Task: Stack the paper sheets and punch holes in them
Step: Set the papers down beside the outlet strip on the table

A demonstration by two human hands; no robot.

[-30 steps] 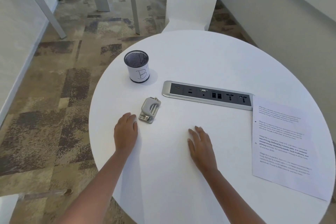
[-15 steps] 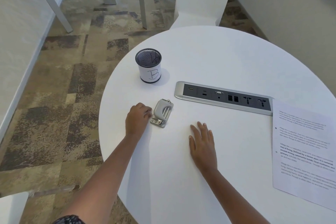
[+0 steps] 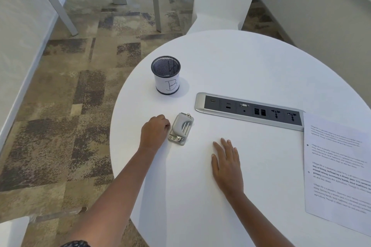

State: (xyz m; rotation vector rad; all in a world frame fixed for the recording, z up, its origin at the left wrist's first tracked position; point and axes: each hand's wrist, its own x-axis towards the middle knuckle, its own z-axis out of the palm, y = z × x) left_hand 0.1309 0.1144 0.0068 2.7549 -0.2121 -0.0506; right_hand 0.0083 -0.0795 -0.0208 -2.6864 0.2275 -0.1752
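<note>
The left hand (image 3: 155, 131) lies curled on the worktop (image 3: 241, 62), its fingertips touching or nearly touching the left side of the hole punch (image 3: 181, 128); it has no grip on the punch. Whether contact is actually made cannot be told. The right hand (image 3: 226, 163) lies flat and open, palm down, on bare worktop, holding nothing.

The paper sheets (image 3: 337, 168) lie at the right edge of the worktop, well apart from both hands, with one corner just beside the end of the socket strip (image 3: 250, 111). How many sheets are there cannot be told; they appear as one printed page.

Step in hand, as judged: take up the punch with the left hand.

- Close the fingers around the body of the punch, not around the lever alone, so that the lever does not swing while the punch is carried.
- Keep the base level.
- Reach for the sheets with the free right hand. Square their edges against the worktop before inserting them in the punch.
- Seat the sheets fully in the slot before pressing.

Containers: a mesh cup (image 3: 166, 75) labelled "B" stands upright beyond the punch. Its interior shows only mesh and a dark mark, and no contents can be made out.
</note>
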